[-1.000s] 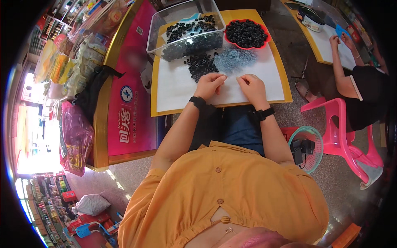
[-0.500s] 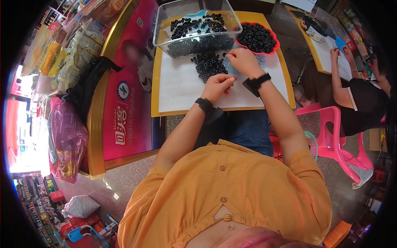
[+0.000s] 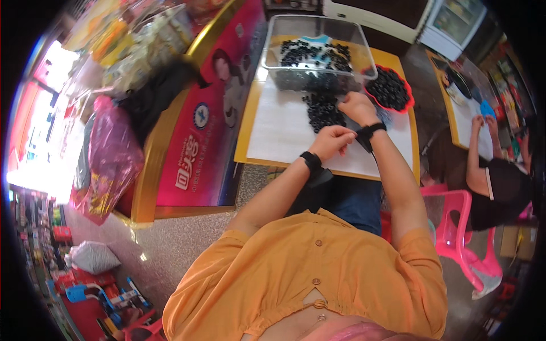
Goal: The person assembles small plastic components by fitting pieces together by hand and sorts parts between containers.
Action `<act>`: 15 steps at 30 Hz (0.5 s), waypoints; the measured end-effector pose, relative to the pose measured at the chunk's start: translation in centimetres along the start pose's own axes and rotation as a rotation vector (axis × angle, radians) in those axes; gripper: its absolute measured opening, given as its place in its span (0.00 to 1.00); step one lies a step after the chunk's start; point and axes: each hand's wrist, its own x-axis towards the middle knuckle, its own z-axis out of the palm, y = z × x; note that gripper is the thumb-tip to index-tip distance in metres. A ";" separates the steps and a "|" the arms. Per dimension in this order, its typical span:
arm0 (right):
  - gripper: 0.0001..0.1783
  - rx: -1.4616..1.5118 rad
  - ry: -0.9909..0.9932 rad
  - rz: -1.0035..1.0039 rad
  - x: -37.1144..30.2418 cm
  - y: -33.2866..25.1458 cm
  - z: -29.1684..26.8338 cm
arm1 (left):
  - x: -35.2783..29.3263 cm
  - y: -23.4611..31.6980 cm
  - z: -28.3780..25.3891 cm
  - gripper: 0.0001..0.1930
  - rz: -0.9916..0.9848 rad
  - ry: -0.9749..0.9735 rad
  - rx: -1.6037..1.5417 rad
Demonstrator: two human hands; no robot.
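Just past your pinched left hand (image 3: pixel 331 142), contents unclear, black rings (image 3: pixel 324 113) lie beside your right hand (image 3: pixel 360 109), grip unreadable.

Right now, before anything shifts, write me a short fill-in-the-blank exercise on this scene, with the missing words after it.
1. The red scalloped bowl holds small round pieces coloured ____.
2. In the picture, the clear rectangular plastic bin stands to the ____ of the bowl.
3. Of the person's bare left hand and bare right hand, the one nearer the bin is the ____.
4. The flat white sheet lies on a board edged in ____.

Missing words: black; left; right; yellow.
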 end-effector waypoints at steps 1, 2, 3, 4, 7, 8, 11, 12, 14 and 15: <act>0.19 0.073 0.075 -0.037 -0.6 0.3 0.1 | -0.1 0.0 0.0 0.11 0.007 0.015 -0.008; 0.18 0.148 0.146 -0.073 -1.5 0.5 0.3 | -0.2 -0.2 -0.1 0.11 0.013 0.029 -0.016; 0.18 0.242 0.186 -0.070 -2.5 0.4 0.3 | -0.3 -0.6 -0.4 0.11 0.042 0.049 -0.026; 0.17 0.336 0.224 -0.063 -3.6 0.6 0.3 | -0.4 -0.9 -0.6 0.11 0.045 0.062 -0.018; 0.14 0.654 0.258 -0.031 -6.9 3.3 1.4 | 0.0 -0.8 0.1 0.10 0.085 0.133 -0.051; 0.15 0.830 0.173 0.059 -8.2 3.9 1.9 | 0.0 -0.8 0.5 0.11 0.080 0.149 -0.076; 0.14 1.251 -0.100 0.134 -12.8 3.1 1.3 | -0.4 -0.5 0.6 0.17 0.131 0.097 0.005; 0.13 1.423 -0.135 0.243 -13.4 3.3 1.8 | -0.6 -0.4 0.7 0.17 0.144 0.056 0.030; 0.13 1.591 -0.208 0.331 -13.9 3.2 2.7 | -0.4 -1.8 0.1 0.16 0.315 0.070 0.218; 0.12 1.597 -0.198 0.292 -13.7 3.5 2.9 | -0.1 -2.4 -0.2 0.15 0.472 0.064 0.402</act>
